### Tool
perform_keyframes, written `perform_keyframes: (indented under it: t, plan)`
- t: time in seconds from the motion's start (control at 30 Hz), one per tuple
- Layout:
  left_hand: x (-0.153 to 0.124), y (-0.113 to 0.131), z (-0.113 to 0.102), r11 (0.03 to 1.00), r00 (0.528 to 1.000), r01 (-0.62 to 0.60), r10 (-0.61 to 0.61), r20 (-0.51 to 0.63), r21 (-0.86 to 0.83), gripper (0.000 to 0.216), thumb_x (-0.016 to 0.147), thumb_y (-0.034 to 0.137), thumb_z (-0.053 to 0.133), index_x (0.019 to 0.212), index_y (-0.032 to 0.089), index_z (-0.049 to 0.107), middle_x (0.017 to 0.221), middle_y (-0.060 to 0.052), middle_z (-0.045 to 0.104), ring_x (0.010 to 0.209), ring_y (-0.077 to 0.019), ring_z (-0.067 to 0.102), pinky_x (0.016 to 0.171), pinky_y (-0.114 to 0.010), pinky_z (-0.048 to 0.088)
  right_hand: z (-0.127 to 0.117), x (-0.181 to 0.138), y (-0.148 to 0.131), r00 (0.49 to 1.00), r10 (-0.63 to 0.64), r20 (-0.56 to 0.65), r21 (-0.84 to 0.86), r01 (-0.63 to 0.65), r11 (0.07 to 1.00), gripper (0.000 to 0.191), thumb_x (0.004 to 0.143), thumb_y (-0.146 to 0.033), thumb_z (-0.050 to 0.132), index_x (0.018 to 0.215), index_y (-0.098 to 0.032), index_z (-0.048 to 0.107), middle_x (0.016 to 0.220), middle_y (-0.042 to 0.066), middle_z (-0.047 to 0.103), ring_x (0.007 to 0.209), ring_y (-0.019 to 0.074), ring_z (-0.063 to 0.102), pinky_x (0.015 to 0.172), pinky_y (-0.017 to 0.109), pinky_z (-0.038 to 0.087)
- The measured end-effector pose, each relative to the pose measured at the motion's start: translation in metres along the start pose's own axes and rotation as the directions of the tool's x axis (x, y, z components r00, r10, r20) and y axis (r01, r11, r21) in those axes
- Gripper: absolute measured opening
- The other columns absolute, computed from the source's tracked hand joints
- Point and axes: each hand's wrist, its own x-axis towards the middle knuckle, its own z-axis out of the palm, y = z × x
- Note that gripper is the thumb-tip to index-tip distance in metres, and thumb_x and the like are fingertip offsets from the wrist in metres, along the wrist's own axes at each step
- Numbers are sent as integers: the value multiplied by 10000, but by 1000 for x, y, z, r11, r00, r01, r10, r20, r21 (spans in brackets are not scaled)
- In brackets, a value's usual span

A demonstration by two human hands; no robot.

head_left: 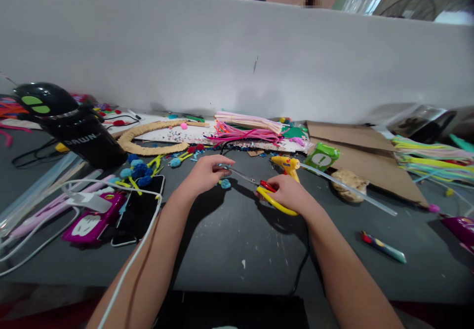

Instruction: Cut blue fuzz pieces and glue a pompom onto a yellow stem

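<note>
My right hand [288, 194] grips a pair of scissors [277, 203] with yellow and red handles, their blades pointing left and slightly away from me. The blade tips reach the fingers of my left hand [206, 172]. That hand is closed in a pinch; a bit of blue shows at its fingertips, too small to make out. Just below the left fingers is a small blue fuzzy ball [225, 183]. Right behind my right hand lies a yellow glue gun [287, 163], a clear glue stick [348, 189] extending from its back end.
Bundled pink pipe cleaners [246, 134] and a beige wrapped ring [129, 141] lie at the back. On the left are a black tumbler [83, 139], a phone [138, 215] and a purple power socket [92, 223]. Cardboard [381, 168] and a utility knife [383, 247] are right.
</note>
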Motion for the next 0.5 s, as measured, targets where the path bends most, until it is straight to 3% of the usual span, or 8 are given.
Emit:
perform_keyframes:
  t: [0.17, 0.5]
  plan:
    - [0, 4, -3, 998, 999, 33, -34, -34, -52, 291, 715, 220, 707, 991, 145, 754, 1043, -91, 710, 907, -212, 700, 862, -366, 582, 3, 1, -6, 999, -5, -38, -65, 2, 998, 397, 828, -543, 553, 647, -200, 636, 648, 30, 630, 585, 137, 500, 525, 269, 266]
    - [1, -14, -8, 998, 1000, -2, 4, -27, 64, 323, 729, 137, 619, 1023, 161, 749, 1087, -81, 706, 919, -197, 698, 842, -328, 588, 13, 0, -29, 996, 48, -74, -202, -62, 977, 303, 806, -452, 559, 709, -196, 690, 749, 90, 692, 692, 198, 600, 542, 284, 238]
